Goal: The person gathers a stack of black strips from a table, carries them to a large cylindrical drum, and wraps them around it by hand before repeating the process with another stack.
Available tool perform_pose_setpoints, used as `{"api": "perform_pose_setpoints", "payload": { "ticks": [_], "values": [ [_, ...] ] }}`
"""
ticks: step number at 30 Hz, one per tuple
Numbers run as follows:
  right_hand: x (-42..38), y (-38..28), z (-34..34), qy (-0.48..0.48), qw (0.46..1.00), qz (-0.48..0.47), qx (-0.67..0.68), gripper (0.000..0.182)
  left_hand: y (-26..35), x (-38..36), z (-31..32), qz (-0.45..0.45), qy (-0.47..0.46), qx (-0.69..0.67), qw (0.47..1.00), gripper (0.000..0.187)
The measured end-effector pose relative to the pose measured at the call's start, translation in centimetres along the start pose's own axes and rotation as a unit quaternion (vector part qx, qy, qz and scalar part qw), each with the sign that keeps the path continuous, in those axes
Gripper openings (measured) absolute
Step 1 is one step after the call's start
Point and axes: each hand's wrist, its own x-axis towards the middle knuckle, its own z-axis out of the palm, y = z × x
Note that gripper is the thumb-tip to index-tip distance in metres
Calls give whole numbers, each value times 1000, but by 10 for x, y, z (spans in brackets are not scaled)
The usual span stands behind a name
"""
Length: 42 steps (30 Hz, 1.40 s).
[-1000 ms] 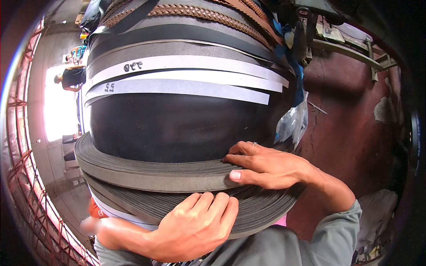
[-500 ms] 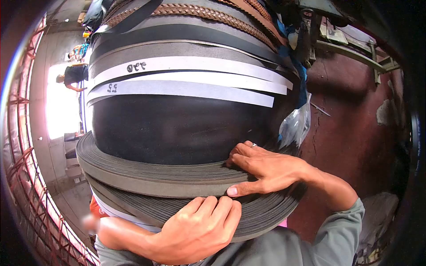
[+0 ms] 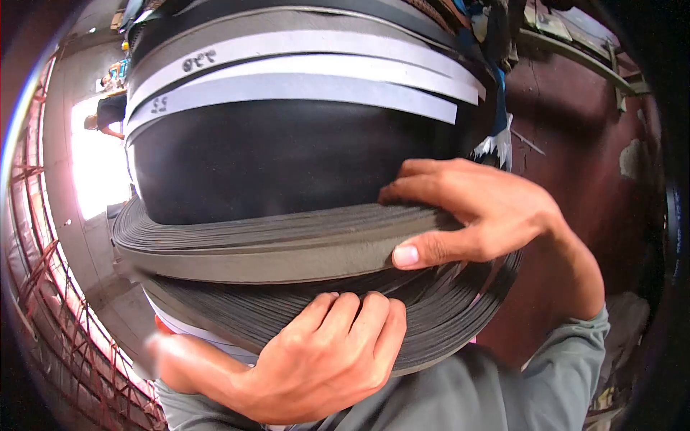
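Note:
A thick coil of dark grey strips (image 3: pixel 251 260) wraps around a wide black drum-like form (image 3: pixel 266 161). On the coil's upper bundle, my right hand (image 3: pixel 478 208) is clamped, fingers over the top edge and thumb against the outer face. My left hand (image 3: pixel 330 359) lies lower, its fingers curled over the lower layers; the fingertips are mostly hidden. Between the upper bundle and the lower layers (image 3: pixel 445 337) there is a dark gap. White strips with handwritten marks (image 3: pixel 287 87) cross the form above the coil.
Dark straps and a bit of brown braid (image 3: pixel 431 11) lie at the top. Clear plastic (image 3: pixel 498 144) hangs on the right, above a reddish floor (image 3: pixel 575 179). A metal frame (image 3: pixel 575 61) stands at upper right. A person (image 3: pixel 109 113) is far left.
My right hand has moved up and right with the upper bundle, and the gap below it is wider. The form and white strips sit higher in view. My left hand stays on the lower layers.

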Motion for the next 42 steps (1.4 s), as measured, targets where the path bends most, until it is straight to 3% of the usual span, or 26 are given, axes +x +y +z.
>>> {"api": "perform_pose_setpoints", "payload": {
  "ticks": [8, 11, 16, 20, 33, 35, 38, 40, 42],
  "values": [
    [4, 13, 12, -7, 999, 12, 36, 80, 5, 0, 4, -24, 29, 34, 999, 35],
    [5, 18, 26, 23, 998, -58, 27, 79, 2, 1, 5, -10, 34, 41, 999, 34],
    [-4, 1, 36, 15, 1000, -20, -3, 81, -2, -9, 14, -3, 38, 56, 998, 29],
    [-3, -13, 31, -38, 997, 54, 31, 82, -6, -12, 19, 7, 82, 36, 996, 27],
    [12, 12, 19, -149, 989, 15, 11, 84, 6, -9, 32, -13, 90, 17, 996, 26],
    [13, 9, 14, -170, 979, 49, 103, 84, 6, -8, 34, -16, 81, 8, 997, 25],
    [12, 6, 12, -151, 983, 11, 107, 84, 7, -6, 35, -12, 82, 21, 996, 23],
    [8, -13, -2, -111, 967, 105, 206, 85, 1, -7, 35, -11, 74, 8, 997, 22],
    [8, -6, -7, -98, 985, 49, 136, 82, -2, -8, 31, -9, 77, 10, 997, 22]
  ]
}}
